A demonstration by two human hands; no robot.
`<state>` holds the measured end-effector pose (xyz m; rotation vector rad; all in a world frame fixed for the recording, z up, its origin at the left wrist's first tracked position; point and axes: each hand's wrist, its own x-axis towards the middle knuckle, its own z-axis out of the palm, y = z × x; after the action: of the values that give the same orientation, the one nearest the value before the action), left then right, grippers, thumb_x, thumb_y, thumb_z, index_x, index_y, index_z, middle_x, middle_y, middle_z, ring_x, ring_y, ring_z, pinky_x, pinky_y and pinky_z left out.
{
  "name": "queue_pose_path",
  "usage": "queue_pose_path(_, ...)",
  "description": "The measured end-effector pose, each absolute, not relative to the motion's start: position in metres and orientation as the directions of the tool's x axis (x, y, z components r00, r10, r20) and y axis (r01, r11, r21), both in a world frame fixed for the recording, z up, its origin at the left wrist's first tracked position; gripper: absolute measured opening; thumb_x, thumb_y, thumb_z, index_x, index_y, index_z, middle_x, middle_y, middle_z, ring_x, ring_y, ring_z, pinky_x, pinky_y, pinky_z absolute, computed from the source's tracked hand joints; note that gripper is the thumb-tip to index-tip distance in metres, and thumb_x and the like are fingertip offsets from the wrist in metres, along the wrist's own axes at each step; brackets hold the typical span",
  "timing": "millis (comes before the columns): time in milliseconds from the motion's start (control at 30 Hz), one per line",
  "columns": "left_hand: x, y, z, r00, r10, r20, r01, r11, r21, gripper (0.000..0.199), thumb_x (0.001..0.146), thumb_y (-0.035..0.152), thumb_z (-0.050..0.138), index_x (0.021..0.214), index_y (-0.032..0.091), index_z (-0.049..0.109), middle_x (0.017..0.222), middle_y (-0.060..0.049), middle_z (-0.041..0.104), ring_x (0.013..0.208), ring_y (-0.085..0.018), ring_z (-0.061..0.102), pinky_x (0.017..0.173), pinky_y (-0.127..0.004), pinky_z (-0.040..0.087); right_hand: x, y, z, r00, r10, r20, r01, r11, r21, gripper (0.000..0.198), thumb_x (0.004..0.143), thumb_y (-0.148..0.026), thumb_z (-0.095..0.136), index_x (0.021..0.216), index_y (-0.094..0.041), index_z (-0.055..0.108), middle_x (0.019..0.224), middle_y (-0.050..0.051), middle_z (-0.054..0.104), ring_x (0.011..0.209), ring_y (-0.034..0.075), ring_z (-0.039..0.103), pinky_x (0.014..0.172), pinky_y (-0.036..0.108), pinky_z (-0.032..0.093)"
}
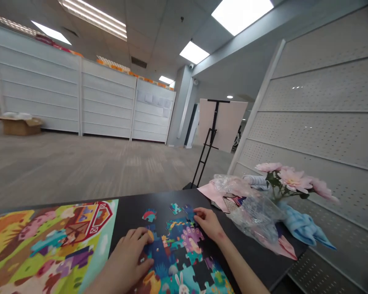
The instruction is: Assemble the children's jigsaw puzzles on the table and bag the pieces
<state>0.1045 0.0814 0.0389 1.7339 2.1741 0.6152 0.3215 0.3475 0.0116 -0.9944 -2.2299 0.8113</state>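
A partly assembled jigsaw puzzle [188, 239] with a blue underwater-looking scene and a white rabbit lies on the black table, with dark gaps between some pieces. My left hand [130, 255] rests along its left side, thumb apart from the bent fingers; the fingertips meet the edge near an orange patch. At the upper right corner, my right hand [209, 222] has its finger and thumb closed at the edge of a dark blue puzzle piece [188, 210]. Just beyond the puzzle lie a light teal piece [175, 208] and a red and blue piece [149, 215].
A colourful farm picture [49, 245] covers the table's left side. On the right are crumpled clear plastic [257, 216], pink paper [210, 191], pink flowers [296, 179] and a blue cloth [305, 224]. An easel [211, 139] stands behind the black table [131, 210].
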Motion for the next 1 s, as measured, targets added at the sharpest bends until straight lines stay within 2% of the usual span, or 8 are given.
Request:
queue_pose_path(333, 0.105, 0.083, 0.036, -0.226, 0.974, 0.033, 0.853, 0.182, 0.488, 0.033, 0.078, 0.029, 0.061, 0.11, 0.026, 0.067, 0.136, -0.006, 0.06, 0.127, -0.03, 0.051, 0.103, -0.041, 0.041, 0.323, 0.337, 0.019, -0.611, 0.716, 0.338, 0.481, 0.675, -0.559, 0.013, 0.075, -0.025, 0.067, 0.083, -0.022, 0.077, 0.085, 0.004, 0.073, 0.084, 0.023, 0.066, 0.082, 0.033, 0.05)
queue_pose_path(467, 0.105, 0.084, 0.036, -0.227, 0.974, 0.026, 0.86, 0.188, 0.475, 0.033, 0.078, 0.028, 0.061, 0.11, 0.026, 0.067, 0.137, -0.007, 0.059, 0.128, -0.03, 0.051, 0.102, -0.041, 0.041, 0.336, 0.348, 0.03, -0.484, 0.756, 0.441, 0.506, 0.653, -0.563, 0.028, 0.087, -0.028, 0.05, 0.099, -0.02, 0.074, 0.099, 0.008, 0.074, 0.096, 0.024, 0.066, 0.092, 0.037, 0.05)
queue_pose_path(533, 0.105, 0.084, 0.036, -0.226, 0.974, 0.033, 0.864, 0.185, 0.468, 0.035, 0.077, 0.027, 0.061, 0.111, 0.025, 0.067, 0.138, -0.007, 0.059, 0.128, -0.03, 0.052, 0.102, -0.04, 0.041, 0.352, 0.352, 0.033, -0.43, 0.778, 0.459, 0.523, 0.629, -0.575, 0.035, 0.087, -0.025, 0.043, 0.103, -0.019, 0.074, 0.103, 0.009, 0.074, 0.1, 0.025, 0.067, 0.096, 0.04, 0.05)
queue_pose_path(667, 0.105, 0.085, 0.036, -0.22, 0.975, 0.025, 0.868, 0.184, 0.461, 0.038, 0.076, 0.027, 0.061, 0.113, 0.024, 0.067, 0.138, -0.008, 0.059, 0.126, -0.03, 0.052, 0.101, -0.04, 0.042, 0.392, 0.334, 0.014, -0.427, 0.79, 0.441, 0.559, 0.613, -0.559, 0.038, 0.073, -0.02, 0.052, 0.101, -0.019, 0.077, 0.124, 0.012, 0.069, 0.12, 0.031, 0.062, 0.109, 0.048, 0.044)
queue_pose_path(733, 0.105, 0.085, 0.035, -0.216, 0.976, 0.028, 0.868, 0.179, 0.462, 0.037, 0.076, 0.028, 0.061, 0.112, 0.024, 0.067, 0.137, -0.008, 0.059, 0.126, -0.03, 0.052, 0.1, -0.04, 0.042, 0.413, 0.315, -0.001, -0.453, 0.78, 0.431, 0.599, 0.625, -0.5, 0.041, 0.072, -0.019, 0.055, 0.106, -0.021, 0.077, 0.135, 0.013, 0.063, 0.129, 0.032, 0.056, 0.113, 0.049, 0.04)
queue_pose_path(833, 0.105, 0.084, 0.034, -0.21, 0.976, 0.054, 0.867, 0.161, 0.471, 0.034, 0.077, 0.03, 0.06, 0.11, 0.024, 0.067, 0.134, -0.008, 0.061, 0.125, -0.03, 0.053, 0.1, -0.041, 0.041, 0.439, 0.29, -0.013, -0.496, 0.767, 0.407, 0.637, 0.64, -0.43, 0.036, 0.082, -0.024, 0.055, 0.111, -0.023, 0.076, 0.133, 0.013, 0.065, 0.127, 0.03, 0.058, 0.111, 0.047, 0.042)
queue_pose_path(900, 0.104, 0.082, 0.033, -0.206, 0.976, 0.068, 0.867, 0.15, 0.476, 0.033, 0.079, 0.031, 0.059, 0.11, 0.024, 0.067, 0.133, -0.009, 0.061, 0.124, -0.031, 0.053, 0.1, -0.042, 0.04, 0.447, 0.282, -0.011, -0.496, 0.78, 0.381, 0.641, 0.625, -0.445, 0.03, 0.086, -0.029, 0.055, 0.106, -0.022, 0.076, 0.128, 0.014, 0.067, 0.123, 0.03, 0.061, 0.109, 0.047, 0.045)
queue_pose_path(1000, 0.104, 0.079, 0.034, -0.199, 0.977, 0.076, 0.865, 0.139, 0.482, 0.033, 0.079, 0.032, 0.058, 0.11, 0.023, 0.067, 0.13, -0.009, 0.062, 0.122, -0.031, 0.053, 0.099, -0.042, 0.041, 0.449, 0.285, 0.0, -0.468, 0.821, 0.327, 0.639, 0.57, -0.516, 0.034, 0.081, -0.033, 0.06, 0.111, -0.021, 0.073, 0.129, 0.014, 0.067, 0.124, 0.032, 0.06, 0.111, 0.047, 0.043)
